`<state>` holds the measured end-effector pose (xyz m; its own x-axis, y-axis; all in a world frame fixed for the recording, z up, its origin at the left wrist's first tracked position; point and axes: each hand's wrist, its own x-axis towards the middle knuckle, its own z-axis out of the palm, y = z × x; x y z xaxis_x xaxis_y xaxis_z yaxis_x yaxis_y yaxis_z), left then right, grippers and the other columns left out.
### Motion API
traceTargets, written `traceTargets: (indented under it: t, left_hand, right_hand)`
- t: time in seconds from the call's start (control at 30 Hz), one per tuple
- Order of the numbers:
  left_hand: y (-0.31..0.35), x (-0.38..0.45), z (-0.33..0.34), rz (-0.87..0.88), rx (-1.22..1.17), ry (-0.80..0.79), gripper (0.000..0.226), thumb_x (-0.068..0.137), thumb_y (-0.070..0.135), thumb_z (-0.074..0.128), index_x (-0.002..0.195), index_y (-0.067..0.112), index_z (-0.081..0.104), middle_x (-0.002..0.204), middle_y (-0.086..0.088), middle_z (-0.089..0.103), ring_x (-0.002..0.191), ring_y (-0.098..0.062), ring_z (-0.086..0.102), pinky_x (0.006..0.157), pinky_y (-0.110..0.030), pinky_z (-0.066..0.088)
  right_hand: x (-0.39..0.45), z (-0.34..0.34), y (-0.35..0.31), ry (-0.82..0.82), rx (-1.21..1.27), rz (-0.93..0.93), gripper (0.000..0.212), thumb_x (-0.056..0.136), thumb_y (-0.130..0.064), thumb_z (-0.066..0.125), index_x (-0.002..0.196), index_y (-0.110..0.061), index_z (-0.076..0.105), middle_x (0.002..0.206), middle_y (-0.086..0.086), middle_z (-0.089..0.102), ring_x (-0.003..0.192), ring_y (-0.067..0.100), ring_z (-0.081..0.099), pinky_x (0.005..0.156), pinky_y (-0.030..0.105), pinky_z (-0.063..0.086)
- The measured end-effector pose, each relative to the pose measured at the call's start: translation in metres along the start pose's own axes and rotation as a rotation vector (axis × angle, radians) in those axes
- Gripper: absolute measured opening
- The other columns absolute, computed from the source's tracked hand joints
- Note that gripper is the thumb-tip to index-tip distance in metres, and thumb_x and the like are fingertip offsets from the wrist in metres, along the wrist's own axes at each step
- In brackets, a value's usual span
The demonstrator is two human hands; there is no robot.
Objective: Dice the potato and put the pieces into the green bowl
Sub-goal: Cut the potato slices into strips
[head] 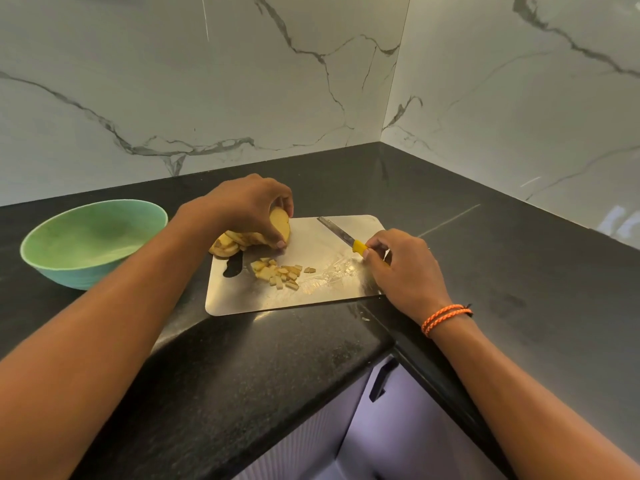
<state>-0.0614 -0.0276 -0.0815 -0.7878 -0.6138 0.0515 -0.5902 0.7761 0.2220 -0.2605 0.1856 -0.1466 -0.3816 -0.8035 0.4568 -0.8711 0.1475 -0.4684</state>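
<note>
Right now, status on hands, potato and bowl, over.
Left hand grips a potato slice over the board. Right hand on knife handle, blade flat. Dice on board; bowl empty. Nothing in the way.

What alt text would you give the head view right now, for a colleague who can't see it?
On a metal cutting board, the left hand holds a potato slice while the right hand grips a yellow-handled knife. Diced pieces lie on the board; the green bowl on the black counter looks empty.
</note>
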Motion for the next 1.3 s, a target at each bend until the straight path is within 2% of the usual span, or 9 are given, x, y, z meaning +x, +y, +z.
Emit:
traceTargets:
  t: [0.27, 0.47, 0.7, 0.87, 0.97, 1.07, 1.13, 1.23, 1.3]
  left_hand:
    - [0.007, 0.004, -0.001, 0.032, -0.021, 0.056, 0.039, 0.073, 0.029, 0.097, 0.103, 0.027, 0.072, 0.117, 0.006, 0.051, 0.108, -0.017, 0.049, 0.086, -0.032, 0.052]
    - [0.012, 0.007, 0.008, -0.021, -0.104, 0.053, 0.027, 0.079, 0.019, 0.092, 0.097, 0.025, 0.073, 0.1, 0.005, 0.068, 0.094, -0.019, 0.064, 0.069, -0.024, 0.051]
    - [0.023, 0.008, 0.015, -0.037, -0.121, 0.088, 0.024, 0.084, 0.009, 0.082, 0.091, 0.027, 0.068, 0.092, 0.004, 0.068, 0.088, -0.02, 0.066, 0.076, -0.032, 0.061]
    - [0.027, 0.006, 0.007, -0.007, -0.186, 0.104, 0.019, 0.088, 0.016, 0.085, 0.098, 0.024, 0.07, 0.099, 0.003, 0.068, 0.089, -0.019, 0.067, 0.07, -0.029, 0.057]
    - [0.032, 0.004, 0.001, 0.062, -0.383, 0.143, 0.024, 0.087, 0.022, 0.085, 0.108, 0.021, 0.073, 0.107, 0.002, 0.069, 0.089, -0.02, 0.07, 0.064, -0.025, 0.06]
    - [0.04, 0.005, 0.011, 0.092, -0.476, 0.151, 0.044, 0.086, 0.031, 0.084, 0.128, 0.023, 0.07, 0.119, 0.003, 0.068, 0.098, -0.018, 0.069, 0.08, -0.034, 0.063]
    - [0.041, 0.008, 0.023, 0.037, -0.307, 0.216, 0.06, 0.087, 0.04, 0.083, 0.142, 0.028, 0.062, 0.129, 0.005, 0.063, 0.104, -0.016, 0.063, 0.092, -0.038, 0.059]
    - [0.04, 0.007, 0.029, -0.019, -0.271, 0.362, 0.042, 0.095, 0.04, 0.075, 0.134, 0.026, 0.069, 0.128, 0.004, 0.065, 0.102, -0.014, 0.063, 0.091, -0.037, 0.057]
    - [0.043, 0.003, 0.033, -0.033, -0.261, 0.342, 0.027, 0.098, 0.036, 0.073, 0.123, 0.025, 0.076, 0.122, 0.003, 0.072, 0.1, -0.013, 0.065, 0.087, -0.033, 0.055]
  right_hand:
    - [0.002, 0.001, 0.001, -0.005, 0.022, 0.018, 0.013, 0.098, -0.031, 0.065, 0.105, -0.023, 0.073, 0.096, -0.008, 0.067, 0.085, 0.01, 0.06, 0.075, 0.034, 0.056]
    - [0.001, 0.0, 0.0, -0.017, 0.015, 0.011, 0.014, 0.099, -0.031, 0.065, 0.106, -0.022, 0.073, 0.097, -0.007, 0.067, 0.084, 0.01, 0.059, 0.071, 0.025, 0.051]
    - [0.001, 0.0, 0.0, -0.015, 0.01, 0.011, 0.015, 0.099, -0.031, 0.065, 0.106, -0.021, 0.074, 0.097, -0.007, 0.068, 0.085, 0.01, 0.06, 0.073, 0.028, 0.054]
    - [0.001, 0.001, 0.0, 0.001, 0.01, 0.019, 0.015, 0.098, -0.03, 0.065, 0.105, -0.021, 0.074, 0.096, -0.006, 0.068, 0.084, 0.009, 0.059, 0.068, 0.022, 0.047]
    - [0.003, 0.002, 0.001, 0.05, 0.019, 0.038, 0.013, 0.098, -0.031, 0.065, 0.101, -0.022, 0.073, 0.092, -0.008, 0.067, 0.082, 0.01, 0.059, 0.069, 0.03, 0.054]
    - [0.005, 0.003, 0.004, 0.09, 0.037, 0.073, 0.012, 0.098, -0.03, 0.065, 0.098, -0.021, 0.073, 0.09, -0.007, 0.066, 0.079, 0.011, 0.059, 0.067, 0.029, 0.053]
    - [0.004, 0.002, 0.004, 0.106, 0.04, 0.083, 0.011, 0.097, -0.028, 0.065, 0.096, -0.021, 0.072, 0.088, -0.006, 0.066, 0.078, 0.01, 0.059, 0.065, 0.028, 0.052]
    - [0.002, 0.001, 0.0, 0.129, 0.037, 0.076, 0.011, 0.099, -0.027, 0.061, 0.096, -0.019, 0.068, 0.078, -0.003, 0.064, 0.069, 0.013, 0.059, 0.059, 0.033, 0.052]
    - [0.0, 0.001, -0.003, 0.122, -0.009, 0.066, 0.014, 0.102, -0.03, 0.055, 0.1, -0.019, 0.063, 0.07, -0.003, 0.06, 0.06, 0.014, 0.056, 0.052, 0.032, 0.045]
